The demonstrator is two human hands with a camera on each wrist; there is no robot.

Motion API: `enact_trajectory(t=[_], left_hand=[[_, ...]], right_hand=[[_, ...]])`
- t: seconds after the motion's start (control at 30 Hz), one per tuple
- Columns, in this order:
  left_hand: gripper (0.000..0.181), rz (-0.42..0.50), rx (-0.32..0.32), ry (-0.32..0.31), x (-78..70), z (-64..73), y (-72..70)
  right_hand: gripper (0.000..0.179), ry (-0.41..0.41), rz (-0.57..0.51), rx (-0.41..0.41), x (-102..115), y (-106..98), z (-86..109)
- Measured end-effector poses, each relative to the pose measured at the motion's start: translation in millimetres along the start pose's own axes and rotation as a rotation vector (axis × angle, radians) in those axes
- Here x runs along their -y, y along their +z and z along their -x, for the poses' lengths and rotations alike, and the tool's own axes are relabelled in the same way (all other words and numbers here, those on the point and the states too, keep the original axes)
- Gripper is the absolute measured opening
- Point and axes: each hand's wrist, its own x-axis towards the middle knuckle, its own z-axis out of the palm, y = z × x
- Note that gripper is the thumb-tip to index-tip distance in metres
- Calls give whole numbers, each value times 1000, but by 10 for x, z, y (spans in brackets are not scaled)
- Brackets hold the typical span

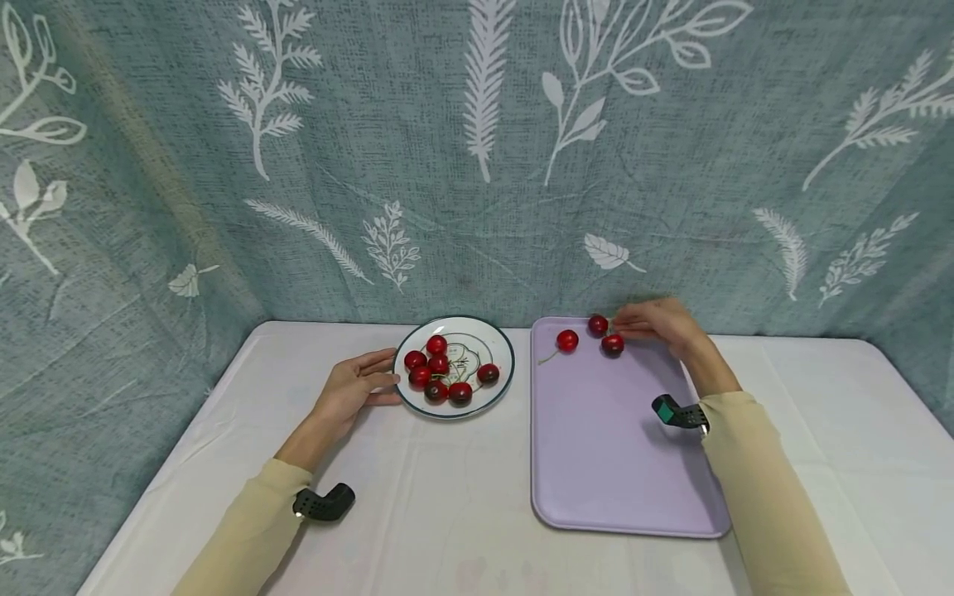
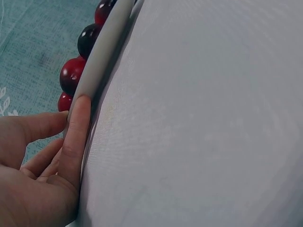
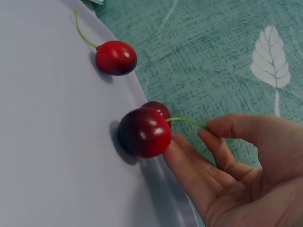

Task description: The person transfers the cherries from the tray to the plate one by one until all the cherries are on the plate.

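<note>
My left hand [image 1: 354,389] pinches the left rim of a white plate [image 1: 492,341] with a dark edge line. In the left wrist view the thumb lies on the rim and a finger [image 2: 78,137] presses its underside. Several red cherries [image 1: 438,365] sit on the plate, mostly toward its left. At the far end of a lilac tray [image 1: 611,447], my right hand [image 1: 663,323] pinches the green stem [image 3: 187,121] of a dark red cherry [image 3: 144,132] between thumb and forefinger. Another cherry [image 1: 598,325] is just behind it, partly hidden in the right wrist view.
A brighter cherry [image 1: 567,341] with its stem lies near the tray's far left corner. Plate and tray stand side by side on a white-covered table [image 1: 447,497], with a narrow gap between them. A green leaf-patterned curtain [image 1: 447,248] hangs directly behind.
</note>
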Motion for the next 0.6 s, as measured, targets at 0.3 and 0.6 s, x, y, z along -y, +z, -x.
enact_trajectory(t=[0.3, 0.6], left_hand=[[56, -4, 6, -5, 11, -26, 0], [56, -14, 5, -6, 4, -17, -11]], right_hand=[[45, 23, -4, 19, 16, 31, -27], [43, -35, -23, 31, 67, 116, -2]])
